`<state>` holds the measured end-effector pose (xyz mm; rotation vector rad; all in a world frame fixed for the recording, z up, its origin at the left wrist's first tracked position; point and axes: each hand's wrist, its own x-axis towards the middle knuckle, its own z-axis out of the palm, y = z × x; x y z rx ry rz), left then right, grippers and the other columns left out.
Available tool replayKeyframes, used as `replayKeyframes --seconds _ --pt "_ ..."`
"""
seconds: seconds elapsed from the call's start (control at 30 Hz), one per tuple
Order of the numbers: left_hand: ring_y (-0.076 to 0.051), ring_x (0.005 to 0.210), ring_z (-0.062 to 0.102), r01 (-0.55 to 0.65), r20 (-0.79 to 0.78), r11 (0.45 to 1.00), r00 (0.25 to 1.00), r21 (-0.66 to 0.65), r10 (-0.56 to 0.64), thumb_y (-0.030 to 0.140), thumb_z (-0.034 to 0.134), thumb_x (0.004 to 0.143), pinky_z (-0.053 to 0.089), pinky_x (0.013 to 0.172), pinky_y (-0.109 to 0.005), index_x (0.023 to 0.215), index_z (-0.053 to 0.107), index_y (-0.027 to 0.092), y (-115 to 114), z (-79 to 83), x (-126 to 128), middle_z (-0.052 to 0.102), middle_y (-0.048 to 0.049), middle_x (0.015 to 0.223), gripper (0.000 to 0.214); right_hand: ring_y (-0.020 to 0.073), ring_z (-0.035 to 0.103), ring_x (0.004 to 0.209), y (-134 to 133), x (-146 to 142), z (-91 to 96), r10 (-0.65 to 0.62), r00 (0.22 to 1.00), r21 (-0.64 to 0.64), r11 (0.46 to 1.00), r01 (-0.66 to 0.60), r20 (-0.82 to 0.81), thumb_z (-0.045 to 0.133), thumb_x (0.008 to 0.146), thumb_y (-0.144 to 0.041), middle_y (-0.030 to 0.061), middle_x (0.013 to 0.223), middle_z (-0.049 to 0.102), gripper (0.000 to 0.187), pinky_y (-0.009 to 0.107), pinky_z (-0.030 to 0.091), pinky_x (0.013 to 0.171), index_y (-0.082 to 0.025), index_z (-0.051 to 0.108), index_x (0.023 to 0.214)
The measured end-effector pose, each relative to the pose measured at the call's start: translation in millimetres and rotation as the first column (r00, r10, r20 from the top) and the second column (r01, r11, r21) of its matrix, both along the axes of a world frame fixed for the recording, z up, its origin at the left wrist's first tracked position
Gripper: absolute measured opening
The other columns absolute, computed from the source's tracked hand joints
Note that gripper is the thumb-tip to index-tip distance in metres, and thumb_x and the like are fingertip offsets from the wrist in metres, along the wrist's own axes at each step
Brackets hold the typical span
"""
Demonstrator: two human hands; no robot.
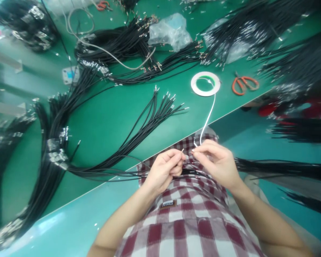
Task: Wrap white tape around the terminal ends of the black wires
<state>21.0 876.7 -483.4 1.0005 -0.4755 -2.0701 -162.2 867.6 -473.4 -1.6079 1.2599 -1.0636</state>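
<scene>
Two hands work close together at the near edge of the green table, just above the person's checked shirt. The left hand is curled shut around a bundle of black wires, with thumb and forefinger pressed together at a small metal tip. The right hand pinches the near end of a white tape strip between thumb and fingertips, right beside the left hand's fingers. The strip runs from that pinch away across the table edge to the tape roll, which lies flat on the table, far and slightly right of the hands. The bundle passes under both hands at the shirt. From there it sweeps left and far over the table, and its metal-tipped ends fan out near the middle, to the left of the roll. A pair of orange scissors lies just right of the roll, apart from it. Farther off sits a crumpled clear plastic bag, with more heaps of black wires around it and along the left side. A grey cable loops across the far-left heap.
</scene>
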Motion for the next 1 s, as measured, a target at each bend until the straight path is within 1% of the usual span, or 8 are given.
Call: replayKeyframes --seconds 0.1,0.17,0.23,0.3,0.43,0.57,0.67,1.0 --pt "0.000 0.044 0.024 0.009 -0.006 1.000 1.000 0.017 -0.009 0.035 0.076 0.081 0.017 0.046 -0.021 0.082 0.065 0.010 1 2.1 1 0.046 0.0037 0.062 0.028 0.0156 0.060 0.069 -2 1 2.2 0.071 0.997 0.032 0.997 -0.071 0.015 0.064 0.091 -0.018 0.0021 0.075 0.065 0.011 0.030 0.049 0.066 -0.020 0.071 0.083" --pt "0.000 0.045 0.026 0.008 -0.021 1.000 1.000 0.015 -0.008 0.031 0.075 0.082 0.018 0.047 -0.021 0.092 0.066 0.011 2 3.1 2 0.050 0.0021 0.067 0.024 0.0151 0.059 0.067 -3 1 3.3 0.116 0.993 0.054 0.992 -0.116 0.013 0.063 0.091 -0.018 0.0018 0.074 0.064 0.012 0.030 0.048 0.064 -0.020 0.071 0.082" --pt "-0.001 0.045 0.028 -0.015 -0.026 1.000 1.000 -0.004 0.015 0.028 0.075 0.082 0.018 0.048 -0.021 0.103 0.065 0.015 4 3.9 2 0.053 0.0014 0.071 0.027 0.0146 0.058 0.067 -5 2 4.3 0.156 0.988 0.073 0.985 -0.156 0.015 0.063 0.090 -0.017 0.0021 0.075 0.063 0.011 0.028 0.047 0.061 -0.020 0.072 0.083" --pt "-0.001 0.046 0.030 -0.057 -0.007 0.998 0.998 -0.029 0.057 0.027 0.076 0.080 0.019 0.048 -0.021 0.105 0.065 0.018 6 4.7 0 0.054 0.0014 0.071 0.029 0.0140 0.057 0.066 -6 3 5.0 0.176 0.984 0.086 0.980 -0.177 0.019 0.064 0.088 -0.017 0.0019 0.074 0.062 0.010 0.027 0.045 0.058 -0.019 0.073 0.084" --pt "-0.002 0.046 0.034 -0.148 0.062 0.985 0.986 -0.089 0.154 0.028 0.079 0.077 0.023 0.047 -0.020 0.094 0.069 0.016 8 7.4 -4 0.057 0.0004 0.069 0.023 0.0117 0.052 0.061 -7 7 4.6 0.175 0.984 0.112 0.978 -0.178 0.035 0.065 0.088 -0.019 0.0010 0.072 0.060 0.010 0.025 0.041 0.054 -0.018 0.072 0.080" --pt "-0.003 0.049 0.039 -0.205 0.100 0.969 0.970 -0.140 0.220 0.026 0.081 0.076 0.026 0.045 -0.018 0.091 0.072 0.016 10 9.0 -8 0.059 -0.0007 0.071 0.021 0.0109 0.053 0.061 -7 11 3.5 0.174 0.983 0.121 0.976 -0.180 0.057 0.066 0.088 -0.018 0.0010 0.073 0.061 0.011 0.024 0.040 0.053 -0.017 0.072 0.079" --pt "-0.004 0.050 0.041 -0.223 0.112 0.959 0.963 -0.177 0.245 0.025 0.080 0.078 0.029 0.045 -0.017 0.092 0.073 0.016 11 8.0 -10 0.059 -0.0010 0.073 0.018 0.0105 0.052 0.059 -8 13 4.1 0.154 0.986 0.116 0.980 -0.160 0.058 0.066 0.088 -0.018 0.0007 0.071 0.060 0.011 0.023 0.040 0.052 -0.017 0.071 0.078" --pt "-0.004 0.051 0.044 -0.217 0.189 0.937 0.943 -0.275 0.274 0.026 0.074 0.084 0.034 0.047 -0.018 0.097 0.071 0.018 16 1.6 -12 0.063 -0.0016 0.078 0.016 0.0097 0.050 0.056 -8 18 8.2 0.080 0.996 0.119 0.989 -0.085 0.045 0.066 0.084 -0.018 0.0002 0.069 0.060 0.012 0.022 0.041 0.049 -0.018 0.070 0.074"
